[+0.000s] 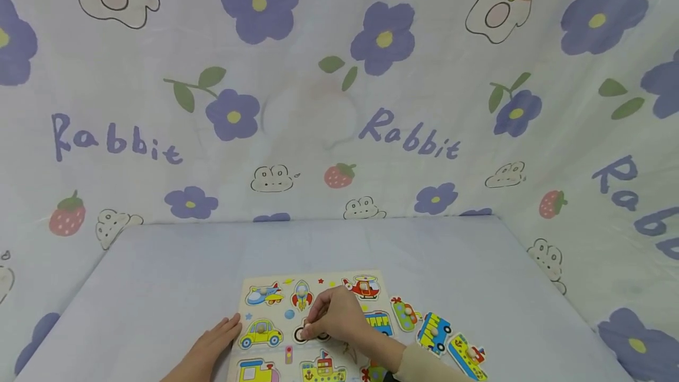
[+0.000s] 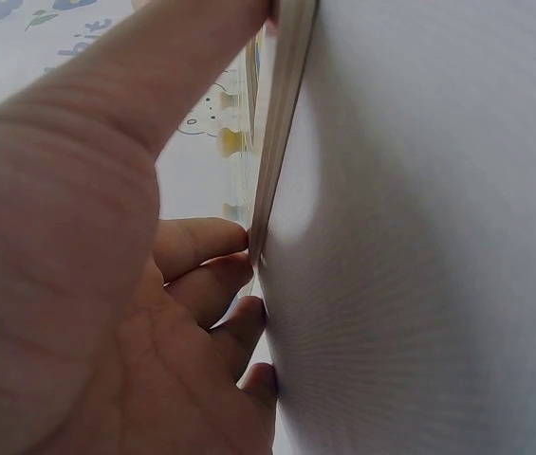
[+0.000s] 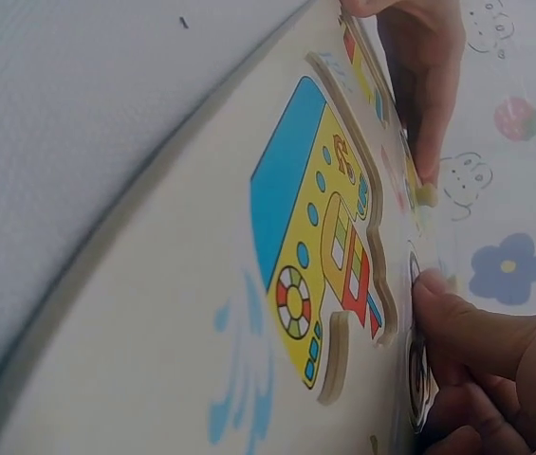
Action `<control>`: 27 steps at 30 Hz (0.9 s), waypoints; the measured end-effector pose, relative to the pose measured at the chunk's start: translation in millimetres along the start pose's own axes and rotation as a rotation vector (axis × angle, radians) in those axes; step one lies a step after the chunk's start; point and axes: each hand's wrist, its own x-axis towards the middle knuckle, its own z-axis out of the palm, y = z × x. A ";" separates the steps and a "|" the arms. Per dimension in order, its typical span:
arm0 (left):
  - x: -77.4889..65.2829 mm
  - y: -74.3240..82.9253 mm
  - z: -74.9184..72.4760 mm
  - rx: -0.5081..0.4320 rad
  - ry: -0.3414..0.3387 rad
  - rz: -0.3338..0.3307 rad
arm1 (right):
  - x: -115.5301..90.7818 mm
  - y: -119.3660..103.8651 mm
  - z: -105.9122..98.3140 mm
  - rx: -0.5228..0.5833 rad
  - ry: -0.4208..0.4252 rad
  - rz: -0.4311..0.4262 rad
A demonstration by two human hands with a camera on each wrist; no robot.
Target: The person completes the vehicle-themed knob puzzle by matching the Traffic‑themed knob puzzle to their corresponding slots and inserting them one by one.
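Note:
A wooden peg puzzle board with vehicle pictures lies on the table. My right hand is over its middle, thumb and fingers pinching a wheeled vehicle puzzle piece. Its black wheels show; the fingers hide most of the rest. The right wrist view shows this piece close against the board, beside the ship-shaped recess. At the board's left edge rests my left hand. Its extended fingers touch the wooden edge in the left wrist view. Beside it sits the yellow car piece with its knob.
Right of the board lie three loose knobbed pieces: a green and red one, a blue bus and a yellow ship. Along the board's top are a plane, a rocket and a helicopter. Printed cloth hangs behind.

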 end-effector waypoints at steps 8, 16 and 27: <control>-0.5 -1.4 -3.2 -0.019 0.000 0.024 | 1.0 -0.9 1.1 -0.005 0.001 0.001; -1.1 -2.0 -3.0 -0.013 -0.007 0.018 | 3.0 1.1 2.3 -0.003 0.000 0.027; -0.8 -3.7 -1.6 -0.025 0.016 0.025 | 6.3 -1.5 0.2 -0.003 -0.005 0.093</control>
